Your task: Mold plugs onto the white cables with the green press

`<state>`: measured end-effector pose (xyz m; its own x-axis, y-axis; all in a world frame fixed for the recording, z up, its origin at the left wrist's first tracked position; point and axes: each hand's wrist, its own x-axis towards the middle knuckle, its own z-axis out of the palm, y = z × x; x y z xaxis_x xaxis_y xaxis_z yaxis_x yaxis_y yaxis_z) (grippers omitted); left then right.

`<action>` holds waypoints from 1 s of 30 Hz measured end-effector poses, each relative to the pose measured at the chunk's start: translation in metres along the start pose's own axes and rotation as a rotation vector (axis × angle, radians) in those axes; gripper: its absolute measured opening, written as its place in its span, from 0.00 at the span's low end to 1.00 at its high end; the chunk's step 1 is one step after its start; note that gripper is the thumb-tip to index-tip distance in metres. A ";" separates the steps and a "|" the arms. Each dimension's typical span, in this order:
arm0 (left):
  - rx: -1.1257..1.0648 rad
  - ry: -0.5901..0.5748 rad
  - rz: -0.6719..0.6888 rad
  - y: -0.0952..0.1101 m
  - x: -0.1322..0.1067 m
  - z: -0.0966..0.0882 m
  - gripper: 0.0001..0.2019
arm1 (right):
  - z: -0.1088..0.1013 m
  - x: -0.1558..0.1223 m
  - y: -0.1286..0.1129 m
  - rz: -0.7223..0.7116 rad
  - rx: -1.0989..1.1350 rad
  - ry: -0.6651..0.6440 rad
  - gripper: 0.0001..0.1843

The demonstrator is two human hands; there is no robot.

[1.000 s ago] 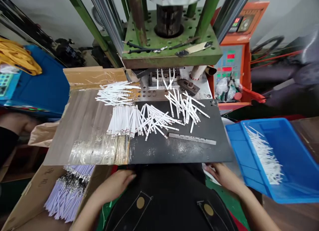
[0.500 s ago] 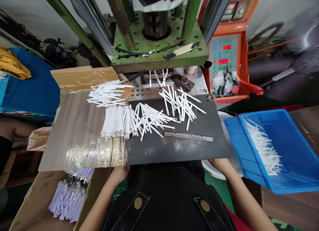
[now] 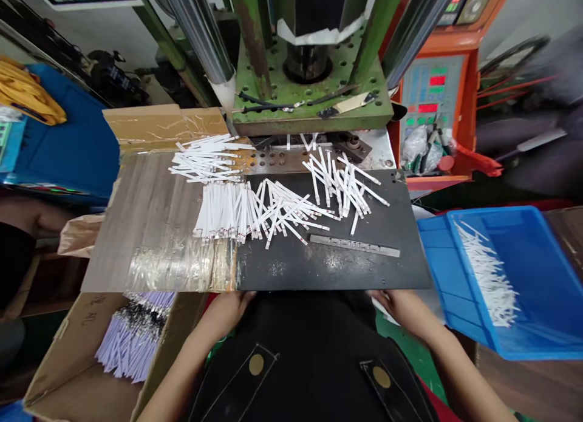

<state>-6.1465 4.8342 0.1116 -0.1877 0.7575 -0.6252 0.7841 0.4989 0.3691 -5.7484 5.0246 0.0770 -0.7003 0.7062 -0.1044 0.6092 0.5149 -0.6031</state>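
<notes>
My left hand point(image 3: 228, 313) rests at the front edge of a wood-grain board point(image 3: 155, 228), and my right hand point(image 3: 403, 308) lies at the front edge of a black board point(image 3: 332, 270). Neither hand visibly holds anything. Thin white strips with small red marks lie in loose heaps: one point(image 3: 255, 212) across the black board's left half, another point(image 3: 330, 185) behind it, and a third point(image 3: 204, 159) at the back of the wood-grain board. A slotted steel bar point(image 3: 355, 246) lies on the black board, well ahead of my hands.
A blue plastic crate point(image 3: 542, 276) holding white strips stands to my right. At lower left, a cardboard box point(image 3: 77, 355) holds bundled pale purple strips. Ahead stands a green press point(image 3: 310, 100) with steel columns and an orange control panel point(image 3: 432, 88). A person's arm point(image 3: 36, 218) shows at far left.
My left hand has moved forward to the board's front edge. The whole view has shifted slightly as my head moved. The strips and steel bar show no clear movement on the boards.
</notes>
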 end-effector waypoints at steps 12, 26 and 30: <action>0.140 0.476 0.535 0.093 0.017 -0.074 0.11 | -0.033 0.074 -0.038 -0.260 -0.127 0.324 0.12; 0.557 0.477 0.570 0.125 0.098 -0.117 0.07 | -0.045 0.195 -0.132 0.024 -0.372 -0.209 0.14; 0.470 0.576 0.432 0.101 0.088 -0.120 0.08 | -0.046 0.190 -0.138 0.006 -0.321 -0.312 0.05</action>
<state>-6.1545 5.0014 0.1765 0.0121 0.9999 -0.0019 0.9957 -0.0119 0.0915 -5.9485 5.1099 0.1766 -0.7451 0.5544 -0.3708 0.6637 0.6710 -0.3305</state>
